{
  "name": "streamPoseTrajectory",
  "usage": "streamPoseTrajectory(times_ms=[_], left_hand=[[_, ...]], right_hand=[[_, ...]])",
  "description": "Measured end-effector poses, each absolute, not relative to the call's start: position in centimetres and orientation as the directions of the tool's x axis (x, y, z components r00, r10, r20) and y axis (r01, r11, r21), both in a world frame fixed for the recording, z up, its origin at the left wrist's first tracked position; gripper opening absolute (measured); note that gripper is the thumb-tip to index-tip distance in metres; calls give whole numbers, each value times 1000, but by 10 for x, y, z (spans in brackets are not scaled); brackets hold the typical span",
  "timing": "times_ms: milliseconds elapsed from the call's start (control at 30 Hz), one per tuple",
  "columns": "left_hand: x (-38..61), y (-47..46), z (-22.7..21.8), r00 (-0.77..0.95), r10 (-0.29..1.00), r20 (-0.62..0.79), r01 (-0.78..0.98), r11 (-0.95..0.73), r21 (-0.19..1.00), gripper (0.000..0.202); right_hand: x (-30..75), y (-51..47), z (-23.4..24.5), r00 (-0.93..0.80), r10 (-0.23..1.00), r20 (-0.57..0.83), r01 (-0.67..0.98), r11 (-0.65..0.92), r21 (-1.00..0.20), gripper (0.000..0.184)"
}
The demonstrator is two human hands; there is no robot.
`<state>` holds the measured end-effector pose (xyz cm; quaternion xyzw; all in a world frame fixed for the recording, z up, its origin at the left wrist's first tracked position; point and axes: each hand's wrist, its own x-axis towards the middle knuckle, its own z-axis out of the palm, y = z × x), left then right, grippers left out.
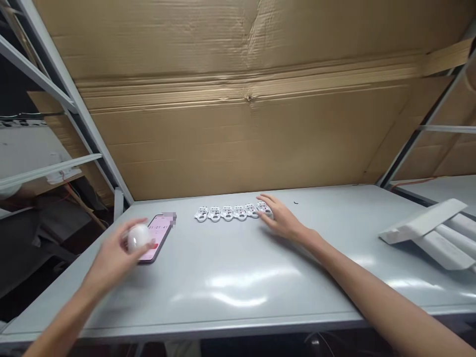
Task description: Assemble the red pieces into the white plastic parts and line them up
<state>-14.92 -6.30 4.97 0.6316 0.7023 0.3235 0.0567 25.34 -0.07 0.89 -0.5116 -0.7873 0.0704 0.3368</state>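
Observation:
My left hand [111, 258] is closed around a smooth white ball-like piece [137, 237], held over the left part of the table beside a phone. My right hand [281, 218] reaches to the right end of a row of several small white plastic parts [227, 213], each with a round opening. Its thumb and fingers are spread about the last white plastic part [263, 207], partly hiding it. I cannot tell whether the fingertips touch that part.
The phone [160, 229] lies on the grey table [223, 267], with a timer on its pink screen. White foam-like strips [427, 223] are stacked at the right. A small dark bit [296, 202] lies near the back. Cardboard [238, 144] walls the rear, between metal posts.

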Motion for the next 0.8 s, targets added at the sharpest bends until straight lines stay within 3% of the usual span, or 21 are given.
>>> streamPoseTrajectory(times_ms=[67, 167, 267, 333, 433, 567, 800], left_hand=[[-107, -115, 41, -197, 920, 338, 754, -78, 652, 45], [-45, -169, 23, -45, 919, 392, 556, -303, 774, 39], [-4, -194, 9, -96, 961, 261, 305, -221, 926, 52], [8, -202, 3, -175, 975, 134, 191, -100, 976, 50], [14, -211, -4, -208, 977, 39, 181, -1, 983, 46], [17, -217, -13, -154, 981, 115, 227, -78, 971, 49], [18, -214, -21, -54, 967, 250, 115, -242, 963, 48]], right_hand=[[232, -23, 20, -381, 771, 511, 618, 623, -480, 34], [195, -67, 30, -645, 629, 435, 388, 759, -523, 32], [167, -113, 27, -746, 507, 432, 301, 835, -461, 47], [161, -137, 22, -727, 543, 420, 337, 816, -470, 50], [167, -159, 17, -664, 662, 348, 370, 695, -616, 31], [184, -169, 16, -645, 727, 237, 386, 577, -720, 16], [195, -166, 23, -635, 719, 284, 358, 599, -716, 41]])
